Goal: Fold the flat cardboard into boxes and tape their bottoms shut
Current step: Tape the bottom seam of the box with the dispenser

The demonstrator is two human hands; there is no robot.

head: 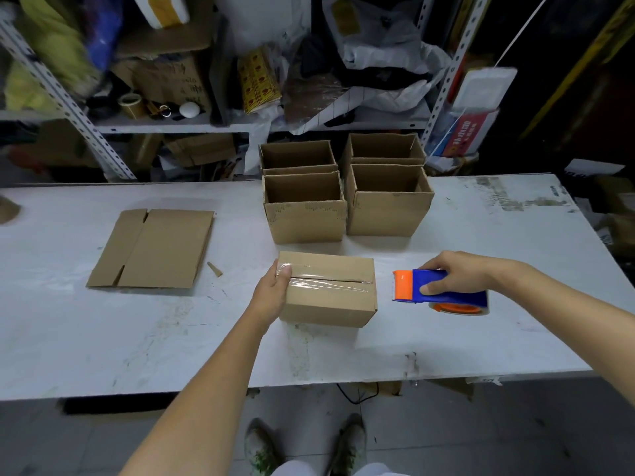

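A small cardboard box (330, 297) lies bottom-up in the middle of the white table (481, 331), a strip of clear tape running along its closed flaps. My left hand (271, 292) grips the box's left end, thumb on top over the tape. To the right of the box, my right hand (460, 273) holds a blue and orange tape dispenser (436, 292) just above the table, apart from the box. A flat piece of cardboard (154, 249) lies on the table to the left.
Several open folded boxes (347, 190) stand in two rows at the table's far edge. A small cardboard scrap (214, 269) lies beside the flat sheet. Cluttered metal shelves (171, 125) rise behind the table. My shoes (302, 444) show below the near edge.
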